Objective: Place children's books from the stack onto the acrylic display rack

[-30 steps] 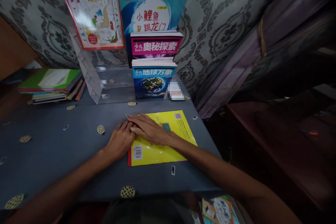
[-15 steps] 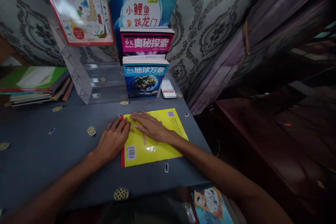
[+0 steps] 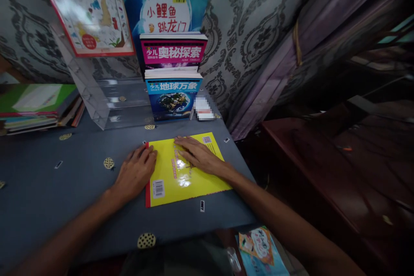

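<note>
A yellow book point(image 3: 171, 189) with a red spine lies flat on the grey-blue tablecloth point(image 3: 80, 181), its barcode at the lower left. My left hand point(image 3: 136, 170) rests over the spine edge, fingers laid on the cover's left side and palm on the cloth. Farther right, my right hand point(image 3: 199, 155) lies on the upper part of the cover with its fingers stretched toward the left. Neither hand grips anything.
Behind the book, a clear acrylic rack point(image 3: 97, 108) holds upright books, among them a blue one point(image 3: 173, 99) with a globe. A stack of books point(image 3: 39, 103) lies at the left. Beyond the table's right edge stands a dark red surface point(image 3: 300, 172).
My right hand has slid right across the yellow cover, away from my left hand, uncovering more pink print. My left hand stays at the spine. The view has shifted slightly.
</note>
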Motion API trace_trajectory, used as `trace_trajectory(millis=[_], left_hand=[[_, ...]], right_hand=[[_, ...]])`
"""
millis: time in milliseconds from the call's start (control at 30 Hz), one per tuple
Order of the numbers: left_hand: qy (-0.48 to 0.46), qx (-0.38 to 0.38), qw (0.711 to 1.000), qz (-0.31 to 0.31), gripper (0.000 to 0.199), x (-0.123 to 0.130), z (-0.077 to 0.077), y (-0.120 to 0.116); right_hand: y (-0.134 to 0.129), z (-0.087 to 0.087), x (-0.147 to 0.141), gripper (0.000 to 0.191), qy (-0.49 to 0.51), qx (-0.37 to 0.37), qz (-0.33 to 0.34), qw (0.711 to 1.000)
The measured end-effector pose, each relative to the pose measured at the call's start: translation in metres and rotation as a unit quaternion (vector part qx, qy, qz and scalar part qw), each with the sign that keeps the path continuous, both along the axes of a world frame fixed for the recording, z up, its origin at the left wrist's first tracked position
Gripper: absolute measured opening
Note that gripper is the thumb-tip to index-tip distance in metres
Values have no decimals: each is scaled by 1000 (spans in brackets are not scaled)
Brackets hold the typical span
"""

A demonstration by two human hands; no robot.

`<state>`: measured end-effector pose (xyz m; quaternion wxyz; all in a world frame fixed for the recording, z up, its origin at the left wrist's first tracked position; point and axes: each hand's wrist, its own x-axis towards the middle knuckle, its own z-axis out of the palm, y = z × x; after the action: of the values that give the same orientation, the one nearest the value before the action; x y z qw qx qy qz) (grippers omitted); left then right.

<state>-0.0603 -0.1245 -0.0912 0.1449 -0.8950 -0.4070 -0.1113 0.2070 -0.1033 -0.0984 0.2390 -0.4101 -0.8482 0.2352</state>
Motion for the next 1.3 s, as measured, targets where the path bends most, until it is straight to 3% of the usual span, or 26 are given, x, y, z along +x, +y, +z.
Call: trace_trajectory(millis=[500,800,1033,1167,1300], left_hand=[[-44,-48,998,1,33,-2,-1,4],[-78,-88,993,8,39,-4,-4,10],[-186,-222,957,21,43,-17,6,26],[-250,-283,926,22,46,-29,9,41],[-276,-305,912,10,48,-35,8,47]], right_hand=[[-10,-10,74,35,87,-16,-152,984],[-11,-12,72,33,65,19,-170,983],[-13,-10,68,31,22,46,-170,984],[-13,0,46,28,-46,75,-144,986],[-24,15,-1,31,-14,58,21,998]])
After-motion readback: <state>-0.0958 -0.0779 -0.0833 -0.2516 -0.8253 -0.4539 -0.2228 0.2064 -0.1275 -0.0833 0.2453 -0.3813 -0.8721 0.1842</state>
